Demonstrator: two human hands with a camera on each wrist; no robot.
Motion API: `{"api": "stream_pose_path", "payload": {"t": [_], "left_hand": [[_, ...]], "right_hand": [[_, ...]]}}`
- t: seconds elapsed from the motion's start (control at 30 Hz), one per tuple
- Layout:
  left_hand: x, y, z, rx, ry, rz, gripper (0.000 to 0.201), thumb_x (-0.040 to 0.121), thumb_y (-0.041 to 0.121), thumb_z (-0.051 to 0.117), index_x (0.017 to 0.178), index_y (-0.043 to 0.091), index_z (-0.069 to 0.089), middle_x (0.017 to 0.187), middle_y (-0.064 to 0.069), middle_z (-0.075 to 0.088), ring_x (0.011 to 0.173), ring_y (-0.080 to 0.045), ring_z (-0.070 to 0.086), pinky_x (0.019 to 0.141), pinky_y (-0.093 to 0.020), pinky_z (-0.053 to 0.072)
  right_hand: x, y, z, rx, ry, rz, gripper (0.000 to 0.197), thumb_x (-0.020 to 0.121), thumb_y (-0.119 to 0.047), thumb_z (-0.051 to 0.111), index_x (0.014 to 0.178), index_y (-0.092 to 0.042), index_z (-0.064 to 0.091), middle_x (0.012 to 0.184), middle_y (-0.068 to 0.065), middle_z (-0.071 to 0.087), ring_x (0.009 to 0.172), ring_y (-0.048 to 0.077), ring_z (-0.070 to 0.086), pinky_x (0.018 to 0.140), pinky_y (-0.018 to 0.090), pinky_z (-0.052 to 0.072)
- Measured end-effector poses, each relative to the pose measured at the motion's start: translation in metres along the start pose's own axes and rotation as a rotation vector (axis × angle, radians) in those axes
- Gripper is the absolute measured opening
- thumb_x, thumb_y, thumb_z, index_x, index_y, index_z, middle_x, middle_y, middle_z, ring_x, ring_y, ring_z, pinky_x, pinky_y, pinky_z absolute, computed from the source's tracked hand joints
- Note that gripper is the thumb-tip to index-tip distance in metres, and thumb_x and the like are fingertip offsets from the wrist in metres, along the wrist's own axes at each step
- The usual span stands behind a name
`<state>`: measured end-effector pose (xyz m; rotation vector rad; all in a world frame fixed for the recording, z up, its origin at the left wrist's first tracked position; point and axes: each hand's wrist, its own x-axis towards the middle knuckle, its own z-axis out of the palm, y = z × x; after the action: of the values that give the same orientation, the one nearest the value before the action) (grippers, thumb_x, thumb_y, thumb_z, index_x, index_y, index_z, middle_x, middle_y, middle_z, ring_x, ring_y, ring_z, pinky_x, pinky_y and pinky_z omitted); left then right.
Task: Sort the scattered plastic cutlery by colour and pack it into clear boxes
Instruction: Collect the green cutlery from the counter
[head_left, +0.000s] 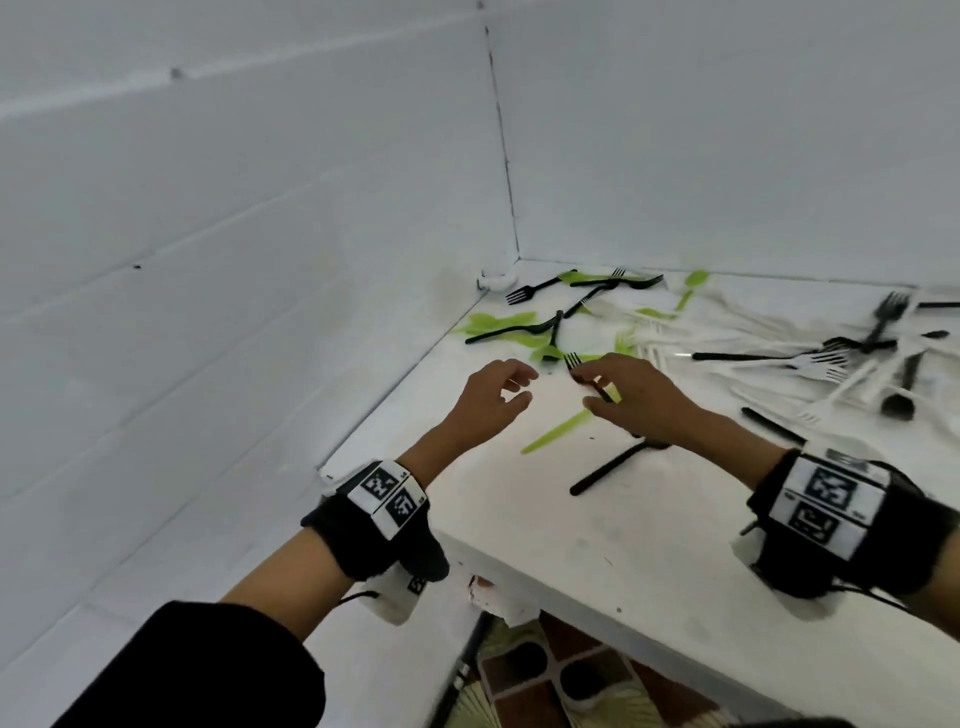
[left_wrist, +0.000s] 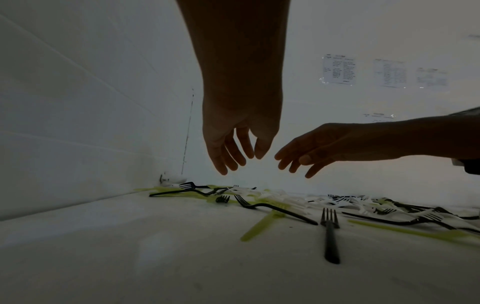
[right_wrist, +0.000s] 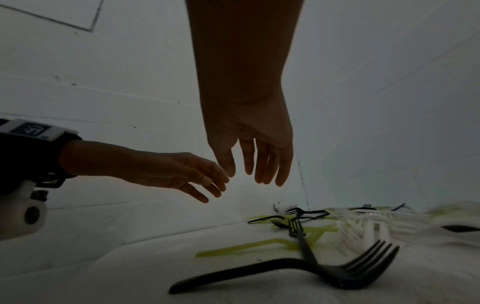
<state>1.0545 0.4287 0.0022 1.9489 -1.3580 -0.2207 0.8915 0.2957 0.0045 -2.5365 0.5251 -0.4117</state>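
Observation:
Black, green and white plastic cutlery lies scattered on the white table. My left hand hovers above the table, fingers loosely spread, holding nothing. My right hand hovers beside it, fingers straight and empty. Under the right fingers a black fork lies across a green piece. A second black fork lies nearer me. No clear box is in view.
Green pieces and black forks lie toward the wall corner. A heap of white cutlery with more black forks fills the right. White walls close the left and back. The table's front edge overhangs a tiled floor.

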Motion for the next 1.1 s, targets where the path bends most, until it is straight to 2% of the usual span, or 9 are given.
{"api": "stream_pose_path", "payload": {"t": [0.1,0.23,0.33,0.43,0.6,0.67,0.83,0.93,1.1], "left_hand": [[0.020,-0.013,0.001,-0.014,-0.032,0.004,0.024,0.087,0.001,0.057,0.110,0.003,0.061,0.110,-0.013,0.061,0.093,-0.012,0.054,0.073,0.003,0.035],[0.060,-0.033,-0.002,-0.044,-0.079,0.051,0.023,0.086,0.001,0.058,0.108,0.003,0.062,0.102,-0.010,0.062,0.090,-0.015,0.058,0.074,-0.002,0.038],[0.075,-0.038,-0.010,-0.095,-0.046,0.056,0.021,0.086,-0.003,0.057,0.105,0.000,0.063,0.096,-0.004,0.059,0.083,-0.007,0.056,0.073,-0.002,0.040],[0.097,-0.056,-0.010,-0.112,-0.008,0.024,0.021,0.085,-0.005,0.056,0.104,0.000,0.064,0.097,-0.005,0.060,0.087,-0.013,0.056,0.074,-0.001,0.039],[0.138,-0.088,-0.014,-0.030,0.030,-0.012,0.024,0.083,-0.005,0.058,0.106,0.000,0.064,0.106,-0.015,0.062,0.098,-0.018,0.057,0.079,-0.011,0.038],[0.168,-0.106,-0.018,0.085,-0.011,-0.013,0.027,0.084,-0.003,0.058,0.110,0.000,0.062,0.113,-0.016,0.060,0.105,-0.024,0.055,0.082,-0.014,0.034],[0.202,-0.141,-0.029,0.332,-0.174,-0.179,0.037,0.089,0.002,0.051,0.127,0.004,0.050,0.127,-0.023,0.045,0.118,-0.036,0.044,0.097,-0.031,0.033],[0.222,-0.154,-0.028,0.435,-0.271,-0.247,0.039,0.090,0.002,0.049,0.129,0.006,0.048,0.128,-0.023,0.043,0.117,-0.036,0.046,0.096,-0.033,0.035],[0.246,-0.167,-0.022,0.399,-0.323,-0.280,0.033,0.082,0.001,0.057,0.115,0.006,0.059,0.118,-0.020,0.057,0.109,-0.030,0.054,0.087,-0.030,0.042]], "right_hand": [[0.015,0.005,0.001,-0.021,0.001,0.051,0.035,0.088,-0.017,0.060,0.122,-0.010,0.056,0.113,0.011,0.058,0.105,0.025,0.054,0.081,0.025,0.036],[0.050,0.020,0.006,-0.049,0.040,0.096,0.037,0.088,-0.018,0.061,0.125,-0.012,0.055,0.114,0.009,0.059,0.106,0.022,0.054,0.079,0.019,0.031],[0.062,0.023,0.006,-0.026,0.048,0.078,0.039,0.087,-0.016,0.062,0.125,-0.010,0.055,0.114,0.010,0.060,0.105,0.024,0.055,0.082,0.021,0.034],[0.085,0.034,0.009,-0.037,0.051,0.112,0.038,0.087,-0.015,0.062,0.123,-0.010,0.057,0.114,0.010,0.060,0.104,0.024,0.055,0.085,0.027,0.039],[0.115,0.052,0.014,0.028,0.074,0.182,0.035,0.086,-0.014,0.063,0.120,-0.011,0.058,0.111,0.009,0.061,0.098,0.025,0.057,0.084,0.031,0.042],[0.133,0.061,0.014,0.032,0.092,0.220,0.035,0.086,-0.014,0.062,0.121,-0.011,0.058,0.111,0.008,0.062,0.097,0.023,0.057,0.082,0.028,0.041],[0.138,0.066,0.018,0.040,0.075,0.263,0.035,0.087,-0.015,0.062,0.122,-0.013,0.057,0.112,0.006,0.062,0.097,0.020,0.058,0.080,0.023,0.040],[0.145,0.075,0.019,0.043,0.090,0.291,0.034,0.086,-0.015,0.062,0.120,-0.015,0.058,0.109,0.005,0.063,0.094,0.019,0.057,0.077,0.021,0.039],[0.155,0.086,0.016,0.068,0.128,0.324,0.031,0.086,-0.012,0.062,0.117,-0.012,0.059,0.104,0.007,0.062,0.086,0.013,0.051,0.081,0.026,0.042]]}}
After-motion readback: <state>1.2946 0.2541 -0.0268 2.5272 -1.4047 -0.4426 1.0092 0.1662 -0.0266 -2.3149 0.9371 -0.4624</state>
